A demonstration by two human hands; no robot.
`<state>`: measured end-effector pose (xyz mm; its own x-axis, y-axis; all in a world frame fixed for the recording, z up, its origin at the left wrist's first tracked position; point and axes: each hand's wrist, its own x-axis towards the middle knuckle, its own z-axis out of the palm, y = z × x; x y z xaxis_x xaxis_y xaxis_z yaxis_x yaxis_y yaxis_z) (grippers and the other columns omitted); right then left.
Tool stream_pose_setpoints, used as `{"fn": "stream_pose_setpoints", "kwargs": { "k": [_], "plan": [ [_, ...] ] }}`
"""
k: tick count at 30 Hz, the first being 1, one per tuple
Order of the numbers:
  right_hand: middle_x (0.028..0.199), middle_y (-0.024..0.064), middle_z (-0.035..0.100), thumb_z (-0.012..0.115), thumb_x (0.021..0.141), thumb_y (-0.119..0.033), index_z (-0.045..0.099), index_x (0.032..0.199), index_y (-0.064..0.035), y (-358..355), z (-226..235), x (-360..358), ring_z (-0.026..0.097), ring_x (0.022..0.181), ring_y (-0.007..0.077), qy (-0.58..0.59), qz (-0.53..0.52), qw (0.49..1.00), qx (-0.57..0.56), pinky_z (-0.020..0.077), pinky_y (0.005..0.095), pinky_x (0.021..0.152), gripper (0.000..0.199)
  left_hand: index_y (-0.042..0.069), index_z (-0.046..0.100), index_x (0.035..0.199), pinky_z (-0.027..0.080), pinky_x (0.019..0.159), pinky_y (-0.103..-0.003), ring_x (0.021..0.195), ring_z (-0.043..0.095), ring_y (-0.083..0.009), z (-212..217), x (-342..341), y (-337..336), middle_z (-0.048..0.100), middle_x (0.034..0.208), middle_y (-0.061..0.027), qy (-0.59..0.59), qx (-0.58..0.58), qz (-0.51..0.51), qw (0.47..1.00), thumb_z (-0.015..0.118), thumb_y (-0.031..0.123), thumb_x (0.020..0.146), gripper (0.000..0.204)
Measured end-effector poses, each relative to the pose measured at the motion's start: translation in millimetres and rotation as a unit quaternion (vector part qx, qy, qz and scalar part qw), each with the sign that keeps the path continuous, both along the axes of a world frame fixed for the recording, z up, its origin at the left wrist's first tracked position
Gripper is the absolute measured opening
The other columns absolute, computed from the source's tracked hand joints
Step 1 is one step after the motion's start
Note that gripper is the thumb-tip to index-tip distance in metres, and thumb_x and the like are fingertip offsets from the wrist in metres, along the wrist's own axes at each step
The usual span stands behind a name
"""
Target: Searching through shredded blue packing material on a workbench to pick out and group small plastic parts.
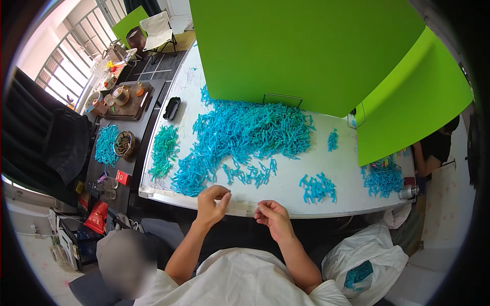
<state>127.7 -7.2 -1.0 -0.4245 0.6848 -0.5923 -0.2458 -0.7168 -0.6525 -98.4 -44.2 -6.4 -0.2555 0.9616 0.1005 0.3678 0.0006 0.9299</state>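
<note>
Small workshop, worktable [298, 166], heaped blue pieces [245, 127]

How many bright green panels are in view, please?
3: a large panel behind the main blue heap, a curved panel at the right of the white table, and a smaller panel beside the white chair. Others may be hidden.
</note>
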Motion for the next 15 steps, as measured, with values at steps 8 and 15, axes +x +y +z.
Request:
{"fn": "stream_pose_setpoints", "kwargs": {
  "k": [8,15],
  "plan": [
    [0.088,0.0084,0.068,0.064,0.093,-0.010,0.061,0.102,-0.0013,-5,10,-14,0.067,0.074,0.0153,0.020,0.031,0.994,0.103,0.0559,0.0257,0.066,0.013,-0.001,0.065,0.106,0.052,0.078,-0.024,0.081,0.064,-0.0121,9,32,-3,0.065,0.096,-0.0050,-0.280,-0.111,0.044,0.952,0.068,-0.014,0.077,0.032],
    [0.087,0.0086,0.067,0.064,0.093,-0.008,0.060,0.104,-0.0011,-6,10,-18,0.066,0.072,0.0142,0.063,0.045,0.989,0.126,0.0551,0.0255,0.065,0.014,-0.001,0.067,0.106,0.056,0.075,-0.027,0.083,0.066,-0.0153,11,37,-6,0.069,0.093,-0.0067,-0.496,-0.212,0.019,0.842,0.070,-0.003,0.084,0.022]
  ]
}}
